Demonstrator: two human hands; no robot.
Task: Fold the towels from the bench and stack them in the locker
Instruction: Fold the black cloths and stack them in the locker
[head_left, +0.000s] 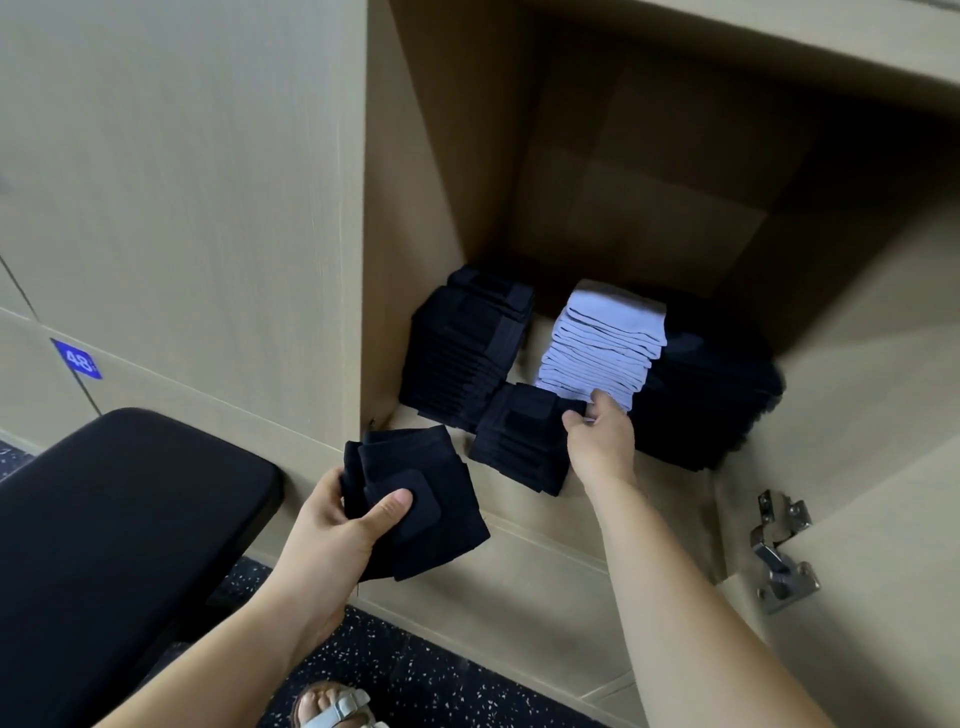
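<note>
Fingers of left hand (332, 525) grip folded dark towels (415, 499) outside the locker (426, 208). Fingers of right hand (602, 436) pinch the short dark stack (524, 436) inside. White stack (602, 343) lies just beyond them, tall dark stack (467, 348) to their left. Table (119, 519) lies left of the left hand.

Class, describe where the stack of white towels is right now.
In the head view, the white towel stack stands on the locker floor, between the left dark stack and the right dark stack, just behind the right hand.
</note>
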